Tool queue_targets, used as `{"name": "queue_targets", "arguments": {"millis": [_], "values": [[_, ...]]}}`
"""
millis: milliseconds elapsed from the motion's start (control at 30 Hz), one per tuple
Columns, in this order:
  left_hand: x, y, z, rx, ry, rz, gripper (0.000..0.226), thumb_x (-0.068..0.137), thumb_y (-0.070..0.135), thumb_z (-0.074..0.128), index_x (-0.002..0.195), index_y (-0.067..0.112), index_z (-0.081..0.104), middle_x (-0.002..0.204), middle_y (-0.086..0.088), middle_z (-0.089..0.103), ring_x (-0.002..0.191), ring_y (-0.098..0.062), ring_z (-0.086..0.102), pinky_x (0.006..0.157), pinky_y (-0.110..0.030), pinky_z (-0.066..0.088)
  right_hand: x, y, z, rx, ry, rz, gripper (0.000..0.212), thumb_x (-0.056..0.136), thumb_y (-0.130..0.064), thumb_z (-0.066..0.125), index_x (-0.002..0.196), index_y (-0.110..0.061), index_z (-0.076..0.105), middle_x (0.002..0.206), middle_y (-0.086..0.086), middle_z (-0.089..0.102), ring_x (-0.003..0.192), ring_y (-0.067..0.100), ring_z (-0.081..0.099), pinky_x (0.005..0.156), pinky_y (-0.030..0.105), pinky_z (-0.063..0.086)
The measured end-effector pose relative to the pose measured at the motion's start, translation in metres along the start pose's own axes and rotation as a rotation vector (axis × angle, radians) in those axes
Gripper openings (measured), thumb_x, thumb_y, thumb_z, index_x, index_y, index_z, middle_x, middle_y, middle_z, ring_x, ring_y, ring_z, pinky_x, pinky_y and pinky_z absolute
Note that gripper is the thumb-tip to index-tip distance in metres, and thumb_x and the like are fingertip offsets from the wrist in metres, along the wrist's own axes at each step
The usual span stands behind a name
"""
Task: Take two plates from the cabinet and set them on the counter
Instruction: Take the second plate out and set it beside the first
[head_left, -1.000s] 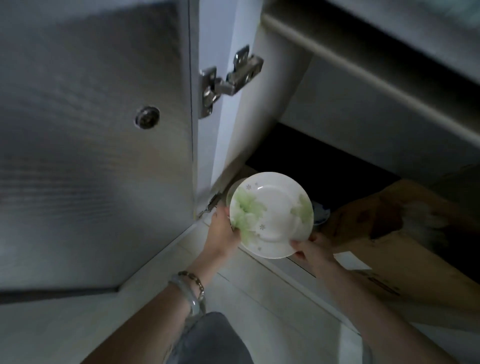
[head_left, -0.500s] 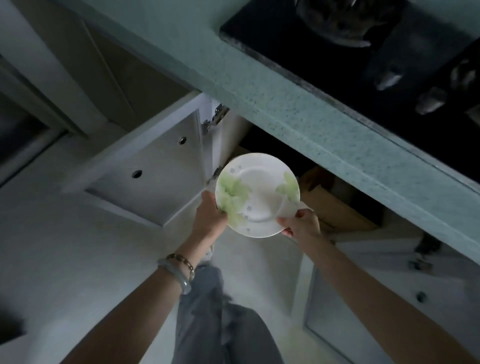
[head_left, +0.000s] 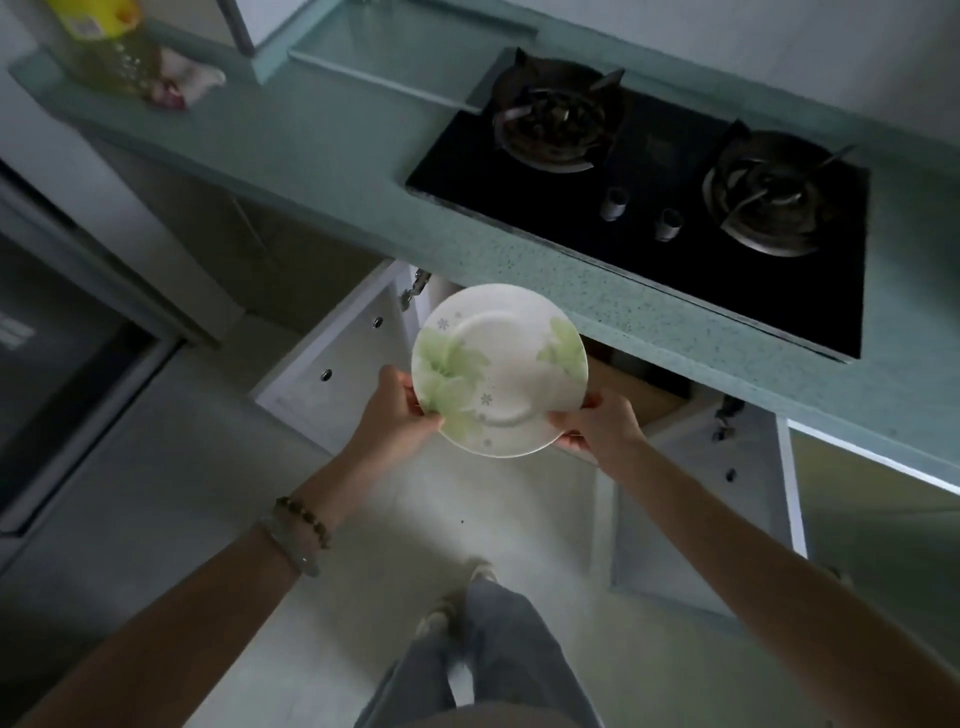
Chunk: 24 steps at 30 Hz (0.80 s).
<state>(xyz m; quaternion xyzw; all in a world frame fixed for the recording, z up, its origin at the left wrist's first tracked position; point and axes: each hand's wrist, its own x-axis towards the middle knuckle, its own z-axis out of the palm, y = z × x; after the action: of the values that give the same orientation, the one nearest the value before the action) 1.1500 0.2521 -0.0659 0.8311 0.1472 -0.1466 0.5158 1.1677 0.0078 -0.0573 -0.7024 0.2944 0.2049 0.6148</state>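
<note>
Plates (head_left: 498, 369): white, with green leaf print and small flower specks, held in the air in front of the tabletop (head_left: 332, 150) edge, above the open cabinet (head_left: 644, 395). Only the top face shows; whether one or two are stacked, cannot tell. Left hand (head_left: 397, 415) grips the lower-left rim, thumb on top, fingers (head_left: 410, 389) curled under. Right hand (head_left: 597, 428) pinches the lower-right rim, fingers tucked beneath. Plate face roughly level, tipped slightly toward the person.

Cabinet doors (head_left: 337, 364) swung open on both sides, hinges visible. Black two-burner gas hob (head_left: 649, 176) set into the tabletop, two knobs at its front. Yellow-capped bottle (head_left: 101, 41) and a crumpled cloth (head_left: 182, 78) at the far left of the tabletop. Bracelets (head_left: 301, 530) on the left wrist. Grey trousers and pale floor (head_left: 182, 467) below.
</note>
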Motion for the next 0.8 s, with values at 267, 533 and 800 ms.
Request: {"name": "queue_targets", "arguments": {"millis": [267,533,800], "values": [[-0.055,0.05,-0.019,-0.032,-0.18,0.177,0.042,0.071,-0.002,0.074,0.107,-0.005,0.054,0.1,-0.018,0.069,0.095,-0.027,0.069,0.085,-0.05,0.055,-0.098,-0.002,-0.03,0.204,0.094,-0.056,0.033,0.069,0.016,0.072,0.099,0.006,0.061,0.096,0.019,0.066,0.078,0.031,0.067,0.065,0.041,0.059],[-0.096,0.102,0.035,0.03,-0.376,0.371,0.048,0.072,-0.004,0.075,0.103,0.007,0.04,0.091,-0.008,0.063,0.086,-0.024,0.062,0.079,-0.039,0.054,-0.195,0.038,-0.097,0.316,0.382,-0.168,0.023,0.069,0.014,0.072,0.07,-0.005,0.058,0.071,0.01,0.061,0.063,0.021,0.062,0.054,0.029,0.06],[-0.154,0.14,0.131,0.097,-0.721,0.501,0.048,0.075,-0.007,0.072,0.106,0.005,0.037,0.088,-0.001,0.057,0.077,-0.008,0.058,0.061,-0.016,0.049,-0.289,0.109,-0.163,0.443,0.676,-0.153,0.02,0.07,0.013,0.07,0.071,0.001,0.054,0.079,0.017,0.055,0.068,0.026,0.06,0.056,0.028,0.06]]}}
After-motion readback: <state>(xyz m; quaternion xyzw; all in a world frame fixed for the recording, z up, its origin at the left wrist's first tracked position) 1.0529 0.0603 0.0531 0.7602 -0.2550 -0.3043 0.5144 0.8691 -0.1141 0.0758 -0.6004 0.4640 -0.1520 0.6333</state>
